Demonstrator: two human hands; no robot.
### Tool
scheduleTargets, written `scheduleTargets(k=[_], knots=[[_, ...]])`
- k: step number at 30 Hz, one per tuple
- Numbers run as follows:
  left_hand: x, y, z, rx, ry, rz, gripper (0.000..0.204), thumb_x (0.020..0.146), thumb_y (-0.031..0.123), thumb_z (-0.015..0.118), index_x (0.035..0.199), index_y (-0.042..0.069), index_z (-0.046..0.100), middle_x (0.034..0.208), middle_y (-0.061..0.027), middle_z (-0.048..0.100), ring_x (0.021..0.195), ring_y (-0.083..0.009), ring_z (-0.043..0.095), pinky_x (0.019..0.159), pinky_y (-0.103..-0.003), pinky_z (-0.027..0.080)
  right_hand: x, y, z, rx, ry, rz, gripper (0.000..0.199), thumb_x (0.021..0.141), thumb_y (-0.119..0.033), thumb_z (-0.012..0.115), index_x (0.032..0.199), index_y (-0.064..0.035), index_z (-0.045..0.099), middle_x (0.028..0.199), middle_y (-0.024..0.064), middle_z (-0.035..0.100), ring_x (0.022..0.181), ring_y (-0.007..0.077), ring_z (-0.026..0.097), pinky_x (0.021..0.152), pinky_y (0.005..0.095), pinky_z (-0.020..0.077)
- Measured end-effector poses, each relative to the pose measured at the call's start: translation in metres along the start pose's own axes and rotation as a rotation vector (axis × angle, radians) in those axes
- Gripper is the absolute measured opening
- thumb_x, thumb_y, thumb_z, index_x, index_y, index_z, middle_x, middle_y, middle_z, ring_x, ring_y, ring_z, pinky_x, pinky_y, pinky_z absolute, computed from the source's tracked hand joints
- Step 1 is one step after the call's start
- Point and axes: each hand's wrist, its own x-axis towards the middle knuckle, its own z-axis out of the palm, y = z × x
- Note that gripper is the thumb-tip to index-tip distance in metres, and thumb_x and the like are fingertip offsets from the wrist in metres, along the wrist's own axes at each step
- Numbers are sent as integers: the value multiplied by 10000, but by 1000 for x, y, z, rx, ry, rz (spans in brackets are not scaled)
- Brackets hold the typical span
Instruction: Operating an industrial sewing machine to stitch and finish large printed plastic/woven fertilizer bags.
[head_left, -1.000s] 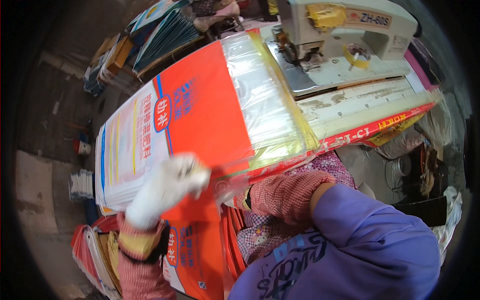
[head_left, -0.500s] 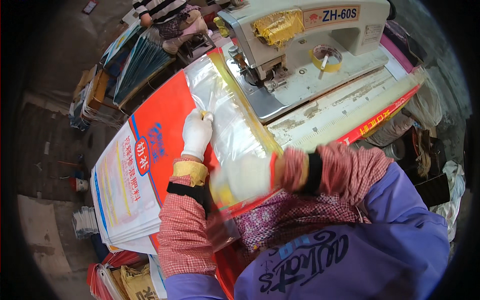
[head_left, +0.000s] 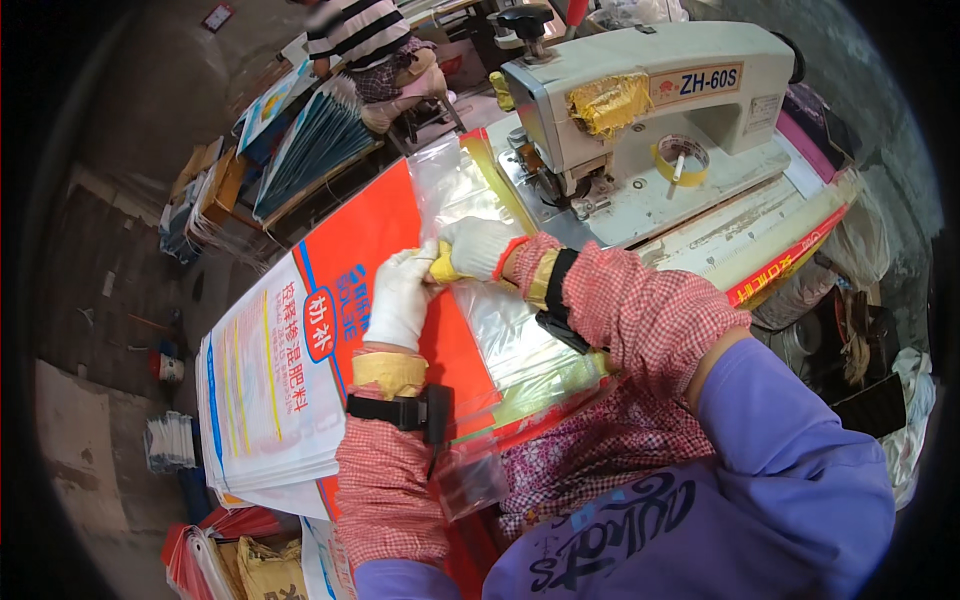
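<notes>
A stack of flat printed bags point(head_left: 262, 390), white and orange-red, lies in front of me. Clear plastic liner point(head_left: 515, 335) sticks out along the right side of the top bag. My left hand point(head_left: 400, 297), in a white glove, pinches the liner's edge over the orange part. Against its fingertips press the yellow-tipped gloved fingers of my right hand point(head_left: 478, 248), also closed at the liner. The exact grip between the fingertips is partly hidden. A small loose flap of clear plastic point(head_left: 473, 485) hangs by my left wrist.
Beyond the liner stands a grey-white industrial sewing machine point(head_left: 690, 55), with a tape roll point(head_left: 682, 160) on its bed. A red-edged strip point(head_left: 790, 257) runs along the table's right side. At the far left a person point(head_left: 372, 40) sits beside stacked bags point(head_left: 315, 150).
My right hand has swung up and away from my body to meet the left at the liner. The whole view has shifted slightly.
</notes>
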Motion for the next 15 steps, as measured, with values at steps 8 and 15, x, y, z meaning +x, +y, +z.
scheduleTargets(k=[8, 15], knots=[[-19, 59, -82, -478, 279, 187, 204, 927, 205, 590, 868, 11, 572, 786, -40, 561, 682, -135, 556, 703, -244, 490, 3, 43, -12, 105, -159, 363, 311, 764, -330, 689, 813, -24, 676, 731, 94, 655, 641, 186, 609, 553, 342, 465], [-19, 37, -31, -15, -26, -320, 388, 896, 396, 618, 947, 13, 584, 807, -43, 586, 732, -141, 583, 696, -301, 508, -4, 34, 25, 798, -113, 244, 396, 763, -386, 706, 916, -22, 671, 818, 121, 653, 686, 208, 586, 628, 372, 483]])
